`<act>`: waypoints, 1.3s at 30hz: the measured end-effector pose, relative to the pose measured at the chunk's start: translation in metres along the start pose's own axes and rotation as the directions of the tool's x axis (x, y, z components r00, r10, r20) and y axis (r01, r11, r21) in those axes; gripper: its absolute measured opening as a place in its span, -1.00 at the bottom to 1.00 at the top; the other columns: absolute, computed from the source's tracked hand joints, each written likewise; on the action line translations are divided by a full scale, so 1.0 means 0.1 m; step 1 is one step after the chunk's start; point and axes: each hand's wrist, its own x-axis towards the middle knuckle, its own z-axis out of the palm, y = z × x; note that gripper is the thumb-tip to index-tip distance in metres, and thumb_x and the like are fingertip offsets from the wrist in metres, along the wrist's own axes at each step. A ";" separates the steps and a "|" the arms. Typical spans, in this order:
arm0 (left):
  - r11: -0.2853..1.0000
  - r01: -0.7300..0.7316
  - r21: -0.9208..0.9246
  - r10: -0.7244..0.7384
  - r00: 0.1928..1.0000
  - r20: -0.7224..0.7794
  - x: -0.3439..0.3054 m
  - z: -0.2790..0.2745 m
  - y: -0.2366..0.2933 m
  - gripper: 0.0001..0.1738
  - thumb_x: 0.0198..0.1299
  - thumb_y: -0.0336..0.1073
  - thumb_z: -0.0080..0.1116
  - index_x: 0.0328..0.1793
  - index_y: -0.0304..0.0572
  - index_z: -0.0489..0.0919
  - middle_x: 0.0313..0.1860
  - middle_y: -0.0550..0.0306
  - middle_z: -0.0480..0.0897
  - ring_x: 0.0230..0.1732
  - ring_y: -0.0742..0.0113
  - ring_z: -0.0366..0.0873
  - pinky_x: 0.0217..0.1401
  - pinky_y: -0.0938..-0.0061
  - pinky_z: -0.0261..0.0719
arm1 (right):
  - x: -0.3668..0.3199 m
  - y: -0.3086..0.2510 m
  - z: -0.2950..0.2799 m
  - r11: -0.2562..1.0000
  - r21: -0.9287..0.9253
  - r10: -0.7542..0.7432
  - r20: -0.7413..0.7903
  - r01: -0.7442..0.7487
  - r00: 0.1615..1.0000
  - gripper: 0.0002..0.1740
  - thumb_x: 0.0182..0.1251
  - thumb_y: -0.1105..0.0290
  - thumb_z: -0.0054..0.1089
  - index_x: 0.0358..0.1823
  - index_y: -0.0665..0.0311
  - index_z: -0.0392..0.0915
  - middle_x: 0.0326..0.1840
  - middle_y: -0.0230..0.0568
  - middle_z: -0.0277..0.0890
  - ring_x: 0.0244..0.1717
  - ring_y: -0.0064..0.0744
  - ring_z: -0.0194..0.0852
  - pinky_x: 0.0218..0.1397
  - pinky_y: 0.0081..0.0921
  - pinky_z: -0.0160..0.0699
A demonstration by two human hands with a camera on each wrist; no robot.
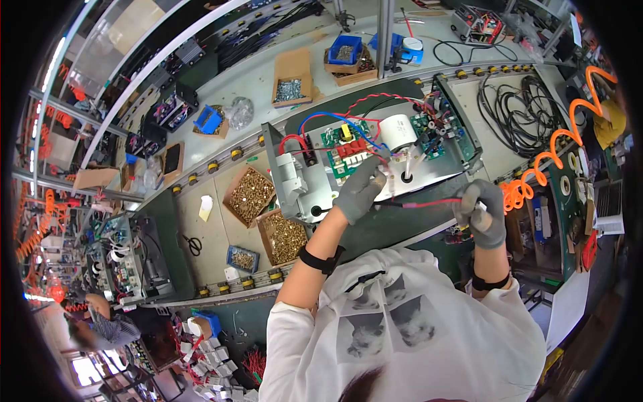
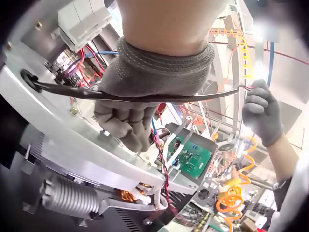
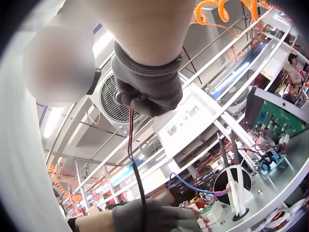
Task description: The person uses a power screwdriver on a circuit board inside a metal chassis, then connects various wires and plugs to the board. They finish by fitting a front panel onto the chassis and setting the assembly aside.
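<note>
My left hand point(image 1: 362, 191), in a grey glove, is over the front edge of an open metal chassis point(image 1: 432, 179). Its fingers curl at a twisted red-and-black wire pair point(image 2: 163, 166), which comes out beside the fingertips and hangs over the edge. A black-sleeved cable point(image 2: 203, 97) leaves a grommet point(image 2: 30, 79) in the chassis and passes across my left hand. Out to the right, my gloved right hand point(image 1: 481, 211) pinches the red and black wires point(image 3: 131, 135) at that cable's end, holding it stretched. Inside the chassis are a white cylinder point(image 1: 399, 132) and green circuit boards point(image 1: 429, 127).
Boxes of brass fasteners point(image 1: 249, 195) and a small blue tray point(image 1: 242, 258) lie left of the chassis. Scissors point(image 1: 193, 246) rest on the bench nearby. An orange coiled hose point(image 1: 536, 177) hangs at the right, by coiled black cables point(image 1: 519, 110).
</note>
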 end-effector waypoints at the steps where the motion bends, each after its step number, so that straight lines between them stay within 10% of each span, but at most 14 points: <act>1: 0.997 -0.070 -0.032 0.069 0.997 -0.028 0.02 0.00 0.10 -0.48 0.24 -0.25 0.04 0.34 -0.14 0.33 -0.04 -0.08 0.52 -0.04 0.13 0.49 0.06 0.43 0.41 | -0.01 -0.03 -0.03 1.000 -0.006 -0.007 -0.012 0.007 1.000 -0.65 0.15 0.16 0.25 -0.50 0.33 0.45 -0.62 -0.31 0.39 -0.65 -0.62 0.29 -0.61 -0.69 0.16; 3: 0.991 -0.091 0.099 0.094 0.995 -0.021 0.05 -0.06 0.19 -0.44 0.20 -0.35 0.04 0.37 -0.18 0.28 0.00 -0.07 0.48 0.00 0.13 0.47 0.09 0.39 0.41 | 0.01 -0.12 -0.09 0.982 -0.053 0.174 -0.133 -0.182 0.976 -0.75 0.17 0.27 0.21 -0.47 0.33 0.46 -0.59 -0.32 0.41 -0.63 -0.61 0.32 -0.57 -0.71 0.18; 5: 0.844 -0.441 0.305 0.503 0.848 -0.166 0.12 -0.12 0.07 -0.42 0.18 -0.41 0.02 0.37 -0.25 0.27 0.05 -0.08 0.46 0.02 0.16 0.44 0.09 0.37 0.40 | 0.17 -0.19 -0.02 0.941 -0.265 0.161 -0.189 -0.208 0.969 -0.89 0.20 0.41 0.11 -0.38 0.32 0.49 -0.56 -0.31 0.44 -0.57 -0.60 0.34 -0.52 -0.65 0.24; 8: 0.887 -0.325 0.329 0.432 0.837 -0.337 0.12 -0.32 0.61 -0.34 0.08 -0.48 -0.01 0.39 -0.26 0.23 0.21 0.01 0.40 0.01 0.31 0.45 -0.03 0.48 0.45 | 0.47 -0.09 -0.09 0.612 -0.775 -0.227 0.017 0.156 0.974 -0.90 0.23 0.50 0.06 -0.26 0.24 0.53 -0.51 -0.26 0.49 -0.49 -0.47 0.44 -0.44 -0.52 0.34; 10: 0.854 -0.389 0.347 0.511 0.754 -0.412 0.13 -0.52 0.75 -0.37 0.16 -0.36 0.01 0.40 -0.20 0.23 0.22 -0.05 0.39 -0.01 0.31 0.46 -0.06 0.49 0.46 | 0.70 0.04 -0.17 0.033 -0.976 -0.274 0.200 0.217 0.941 -0.84 0.22 0.47 0.06 -0.18 0.15 0.54 -0.43 -0.22 0.53 -0.40 -0.30 0.51 -0.33 -0.35 0.43; 15: 0.878 -0.473 -0.073 0.322 0.697 -0.641 -0.01 -0.58 0.96 -0.36 0.28 -0.06 0.02 0.41 -0.16 0.21 0.19 -0.12 0.40 -0.10 0.33 0.48 -0.11 0.46 0.50 | 1.25 0.63 -0.49 -0.191 -0.944 -0.208 0.307 0.269 0.929 -0.82 0.22 0.45 0.05 -0.15 0.17 0.54 -0.37 -0.16 0.55 -0.30 -0.16 0.53 -0.18 -0.27 0.49; 18: 0.847 -0.491 -0.202 0.172 0.613 -0.771 -0.13 -0.58 0.78 -0.43 0.27 -0.23 0.01 0.39 -0.12 0.22 0.12 -0.09 0.44 -0.14 0.36 0.48 -0.21 0.48 0.50 | 1.25 0.56 -0.51 -0.020 -0.992 0.064 -0.128 -0.127 0.990 -0.82 0.24 0.40 0.05 -0.17 0.24 0.53 -0.29 -0.11 0.58 -0.25 -0.13 0.55 -0.14 -0.29 0.50; 22: 0.952 -0.271 0.143 0.285 0.612 -0.737 -0.17 -0.26 0.47 -0.63 0.18 -0.41 -0.08 0.14 -0.25 0.43 -0.06 0.00 0.54 -0.17 0.31 0.49 -0.13 0.40 0.49 | 1.07 0.06 -0.57 0.366 -0.887 0.550 -0.037 -0.280 0.835 -0.70 0.24 0.30 0.06 -0.14 0.40 0.50 -0.50 -0.17 0.55 -0.59 -0.45 0.56 -0.57 -0.49 0.46; 26: 0.916 -0.304 0.260 0.379 0.869 -0.318 -0.15 0.39 0.09 -0.80 0.18 -0.35 0.00 -0.10 -0.26 0.50 -0.27 -0.11 0.53 -0.22 0.03 0.55 -0.12 0.31 0.50 | 0.78 0.23 -0.61 0.464 -0.581 0.752 -0.141 -0.669 0.644 -0.68 0.34 0.26 -0.05 -0.34 0.42 0.52 -0.57 -0.17 0.55 -0.73 -0.49 0.47 -0.69 -0.62 0.40; 28: 0.955 -0.141 0.260 0.196 0.960 -0.198 -0.07 0.64 0.13 -0.79 0.17 -0.37 0.01 -0.08 -0.18 0.54 -0.29 -0.02 0.54 -0.31 0.18 0.56 -0.24 0.38 0.52 | 0.59 0.46 -0.62 0.459 -0.573 0.753 -0.153 -0.678 0.640 -0.68 0.33 0.25 -0.05 -0.34 0.40 0.53 -0.58 -0.17 0.54 -0.71 -0.45 0.49 -0.68 -0.58 0.41; 33: 0.778 -0.382 0.500 0.471 0.880 -0.062 0.16 0.80 -0.09 -0.78 0.10 -0.36 0.12 -0.10 -0.15 0.54 -0.22 -0.03 0.55 -0.27 0.03 0.57 -0.25 0.29 0.55 | 0.25 0.72 -0.60 0.262 -0.786 0.747 -0.203 -0.560 0.634 -0.69 0.28 0.22 0.00 -0.27 0.34 0.58 -0.53 -0.17 0.56 -0.50 -0.33 0.61 -0.50 -0.43 0.49; 35: 0.781 -0.371 0.502 0.467 0.881 -0.076 0.18 0.87 -0.14 -0.77 0.08 -0.37 0.13 -0.10 -0.14 0.54 -0.22 -0.03 0.55 -0.26 0.00 0.57 -0.26 0.28 0.55 | 0.07 0.79 -0.64 -0.358 -0.933 0.621 -0.207 0.039 0.756 -0.70 0.22 0.20 0.04 -0.25 0.26 0.63 -0.33 -0.15 0.59 -0.28 -0.22 0.60 -0.22 -0.37 0.52; 39: 0.797 -0.078 0.599 0.274 0.931 -0.244 0.21 0.90 -0.17 -0.65 0.08 -0.31 0.15 0.02 -0.14 0.42 -0.25 -0.01 0.57 -0.25 -0.02 0.59 -0.29 0.24 0.55 | -0.13 0.85 -0.69 -0.235 -0.972 0.541 -0.114 0.020 0.833 -0.74 0.17 0.22 0.09 -0.28 0.19 0.66 -0.11 -0.14 0.54 -0.08 -0.20 0.52 0.00 -0.34 0.44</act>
